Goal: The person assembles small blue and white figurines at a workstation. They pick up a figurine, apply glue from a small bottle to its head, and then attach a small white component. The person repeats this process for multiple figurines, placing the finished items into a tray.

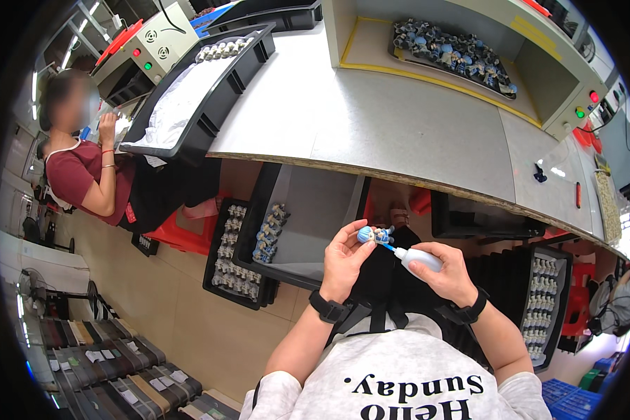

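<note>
— Left hand (343,260)?
— Closed grip on small figurine (372,234), pinched at fingertips, raised before chest, below tabletop (399,133) edge. Probably held so for reaching the seam.
— Right hand (449,269)?
— Wrapped around white squeeze bottle (420,258), blue nozzle touching figurine. Tilted, likely for aiming the tip.
— Nearby?
— Black tray (315,203) with more figurines, underneath.
</note>
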`<state>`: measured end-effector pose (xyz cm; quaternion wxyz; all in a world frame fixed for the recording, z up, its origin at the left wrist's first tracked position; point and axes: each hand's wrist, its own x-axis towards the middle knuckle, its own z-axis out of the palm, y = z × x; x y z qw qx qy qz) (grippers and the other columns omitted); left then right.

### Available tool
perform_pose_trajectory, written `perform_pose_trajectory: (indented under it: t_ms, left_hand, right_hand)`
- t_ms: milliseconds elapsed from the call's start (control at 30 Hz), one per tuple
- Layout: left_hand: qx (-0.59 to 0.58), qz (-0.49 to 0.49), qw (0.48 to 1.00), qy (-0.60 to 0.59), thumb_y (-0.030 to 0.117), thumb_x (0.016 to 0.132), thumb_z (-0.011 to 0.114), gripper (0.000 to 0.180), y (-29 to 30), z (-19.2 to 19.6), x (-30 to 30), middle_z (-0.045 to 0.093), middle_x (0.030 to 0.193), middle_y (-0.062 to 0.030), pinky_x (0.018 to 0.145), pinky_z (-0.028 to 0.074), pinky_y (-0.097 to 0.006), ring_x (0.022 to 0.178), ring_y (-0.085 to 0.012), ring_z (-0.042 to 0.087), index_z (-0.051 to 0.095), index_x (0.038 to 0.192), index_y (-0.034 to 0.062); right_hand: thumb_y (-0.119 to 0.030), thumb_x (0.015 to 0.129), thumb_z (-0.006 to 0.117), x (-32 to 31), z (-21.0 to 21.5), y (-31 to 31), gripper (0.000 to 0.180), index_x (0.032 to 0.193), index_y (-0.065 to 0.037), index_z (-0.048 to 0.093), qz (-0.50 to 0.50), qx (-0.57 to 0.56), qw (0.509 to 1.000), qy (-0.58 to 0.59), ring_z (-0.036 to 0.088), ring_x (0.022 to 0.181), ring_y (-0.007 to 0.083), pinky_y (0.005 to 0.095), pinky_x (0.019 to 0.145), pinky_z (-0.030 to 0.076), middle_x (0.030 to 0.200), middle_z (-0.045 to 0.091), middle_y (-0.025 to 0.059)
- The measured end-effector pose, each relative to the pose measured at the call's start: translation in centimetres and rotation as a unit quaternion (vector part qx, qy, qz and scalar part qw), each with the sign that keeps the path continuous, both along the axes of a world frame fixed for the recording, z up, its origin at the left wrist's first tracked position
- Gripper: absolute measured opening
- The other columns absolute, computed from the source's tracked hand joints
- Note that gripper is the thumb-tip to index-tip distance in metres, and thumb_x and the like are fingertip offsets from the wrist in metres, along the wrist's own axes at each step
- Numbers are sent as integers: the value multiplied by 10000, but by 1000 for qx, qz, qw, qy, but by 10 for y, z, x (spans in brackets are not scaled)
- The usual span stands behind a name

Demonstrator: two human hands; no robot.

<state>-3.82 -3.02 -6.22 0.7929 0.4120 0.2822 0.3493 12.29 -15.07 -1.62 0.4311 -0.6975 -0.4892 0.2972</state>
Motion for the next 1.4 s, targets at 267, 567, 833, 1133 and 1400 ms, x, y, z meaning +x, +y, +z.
perform_pose_trajectory:
  t_ms: [267,567,833,1133,1400]
  left_hand:
    - [30,9,999,18,-82,806,580,417,-2,0,1,590,1073,-117,888,458,-253,988,-148,568,457,1201,-37]
    - [29,7,999,15,-113,801,555,433,-2,-2,3,574,1093,-122,898,462,-260,998,-155,566,447,1214,-39]
    - [12,9,1000,20,-103,800,567,431,-2,0,5,573,1087,-127,895,470,-271,993,-165,571,446,1209,-43]
    - [-103,-14,994,-43,-72,819,555,447,2,13,7,556,1105,-142,941,454,-329,1035,-211,559,400,1236,-37]
    - [-102,-10,993,-64,-51,833,522,406,4,26,1,519,1133,-180,977,425,-377,1070,-267,535,403,1220,-24]
  right_hand:
    - [-192,738,693,-2,13,4,283,917,21,643,3,-3,999,-35,641,708,233,297,643,496,814,652,154]
    - [-190,714,679,-1,31,11,277,877,32,645,13,-21,998,-61,641,701,259,312,634,503,794,646,167]
    - [-199,720,684,0,35,12,281,889,24,649,11,-36,998,-55,640,692,259,308,633,503,782,643,171]
    - [-123,814,658,25,18,-10,315,1080,28,579,1,-46,963,266,591,885,136,280,794,475,966,633,73]
    - [-65,817,644,154,69,-18,341,1129,36,551,-184,199,946,176,571,911,103,252,802,457,1011,618,50]
